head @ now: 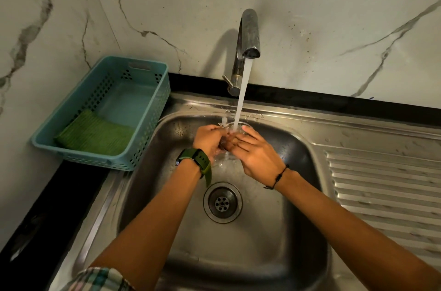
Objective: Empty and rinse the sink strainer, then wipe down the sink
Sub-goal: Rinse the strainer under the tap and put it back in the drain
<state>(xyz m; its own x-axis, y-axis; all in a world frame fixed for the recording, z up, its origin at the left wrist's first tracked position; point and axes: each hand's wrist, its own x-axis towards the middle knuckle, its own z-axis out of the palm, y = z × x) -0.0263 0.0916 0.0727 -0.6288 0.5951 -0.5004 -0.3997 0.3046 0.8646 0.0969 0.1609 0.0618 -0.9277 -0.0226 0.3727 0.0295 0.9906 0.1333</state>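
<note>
Both of my hands meet under the running water at the back of the steel sink (pixel 238 255). My left hand (pixel 208 139) and my right hand (pixel 254 151) are closed around the sink strainer (pixel 241 124), a small round metal piece. Only its curved rim shows above my fingers; the rest is hidden. The stream from the faucet (pixel 248 35) falls right onto it and splashes. Below my wrists the drain (pixel 222 202) sits open in the basin floor, its holed bottom visible.
A teal plastic basket (pixel 155 121) stands on the black counter left of the sink, with a green scrub pad (pixel 95 134) lying in it. A ribbed steel drainboard (pixel 386 183) lies to the right. A marble wall stands behind.
</note>
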